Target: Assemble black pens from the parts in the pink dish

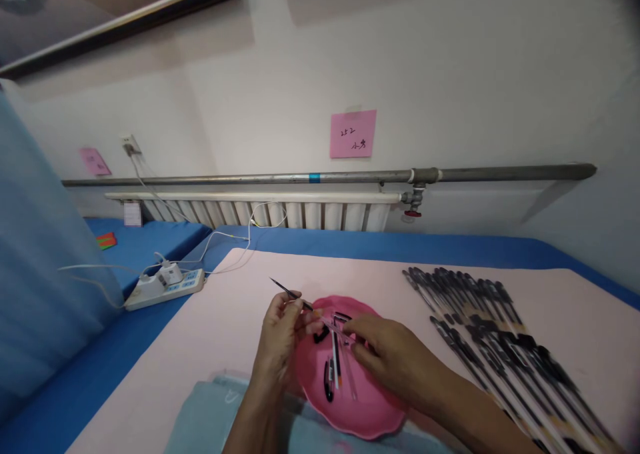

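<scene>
My left hand (276, 331) pinches a thin black pen refill (281, 287) whose pointed end sticks out up and to the left. Between the fingers of my right hand (387, 351) is a clear pen barrel (336, 331), angled toward the left hand. Both hands are over a pink scalloped plate (373, 424). On the plate lie a black pen cap (329, 381), another refill (335, 354) and other pen parts, some hidden by my fingers. Whether the held refill and barrel touch is hard to make out.
Several capped black pens (493, 347) lie in two rows at the right on the pink table cover (200, 347). A light blue cloth (203, 414) lies at the front edge. To the left are a white power strip (165, 291) with cables and a blue curtain (45, 261).
</scene>
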Tool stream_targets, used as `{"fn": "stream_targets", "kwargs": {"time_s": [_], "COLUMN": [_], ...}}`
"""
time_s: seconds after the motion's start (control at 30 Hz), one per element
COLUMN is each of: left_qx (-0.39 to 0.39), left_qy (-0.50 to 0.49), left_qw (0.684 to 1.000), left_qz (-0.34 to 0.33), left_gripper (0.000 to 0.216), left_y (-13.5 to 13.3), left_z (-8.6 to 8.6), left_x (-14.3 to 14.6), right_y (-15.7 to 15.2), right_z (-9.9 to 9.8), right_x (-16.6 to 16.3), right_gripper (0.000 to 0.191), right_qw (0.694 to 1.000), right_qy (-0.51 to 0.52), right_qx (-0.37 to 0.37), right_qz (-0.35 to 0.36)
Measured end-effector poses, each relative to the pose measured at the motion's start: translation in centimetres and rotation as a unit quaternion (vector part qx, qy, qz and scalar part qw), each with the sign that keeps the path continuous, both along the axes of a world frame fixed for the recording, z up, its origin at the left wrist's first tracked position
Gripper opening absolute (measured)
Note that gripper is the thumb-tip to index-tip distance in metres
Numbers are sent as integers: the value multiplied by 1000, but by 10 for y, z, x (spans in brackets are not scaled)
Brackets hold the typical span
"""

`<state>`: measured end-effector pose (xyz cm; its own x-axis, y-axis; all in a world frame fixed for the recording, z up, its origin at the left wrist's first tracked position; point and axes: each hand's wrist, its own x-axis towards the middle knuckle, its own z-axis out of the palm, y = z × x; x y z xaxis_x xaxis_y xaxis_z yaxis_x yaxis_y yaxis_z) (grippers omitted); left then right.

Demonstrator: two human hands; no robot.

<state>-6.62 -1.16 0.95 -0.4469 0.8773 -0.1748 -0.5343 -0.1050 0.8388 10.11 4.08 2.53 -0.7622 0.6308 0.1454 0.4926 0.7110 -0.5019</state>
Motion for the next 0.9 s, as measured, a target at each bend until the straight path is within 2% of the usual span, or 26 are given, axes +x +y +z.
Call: {"fn": "stream_targets", "kwargs": {"time_s": [0.33, 0.6, 0.7, 0.77, 0.9], "left_qx": [-7, -3, -7, -6, -8], "left_qy": [7, 13, 20, 30, -5], "left_qw": [1000, 1000, 1000, 999, 992], "left_qz": [5, 1, -6, -38, -122], "left_gripper": [29, 28, 26, 23, 22], "left_y": [-2, 0, -2, -3, -3], "left_z": [3, 2, 3, 2, -3], "left_x": [0, 1, 4, 7, 16], "right_y": [0, -2, -3, -4, -6], "right_z": [-1, -1, 0, 1, 1], "right_x": [1, 2, 0, -3, -9], "right_gripper": [15, 15, 16, 16, 16], "right_qw": [1000, 999, 1000, 997, 969], "right_qy": [4, -5, 22, 62, 160], "right_qx": [-5, 33, 2, -35, -186], "right_qz": [2, 2, 5, 6, -3]}}
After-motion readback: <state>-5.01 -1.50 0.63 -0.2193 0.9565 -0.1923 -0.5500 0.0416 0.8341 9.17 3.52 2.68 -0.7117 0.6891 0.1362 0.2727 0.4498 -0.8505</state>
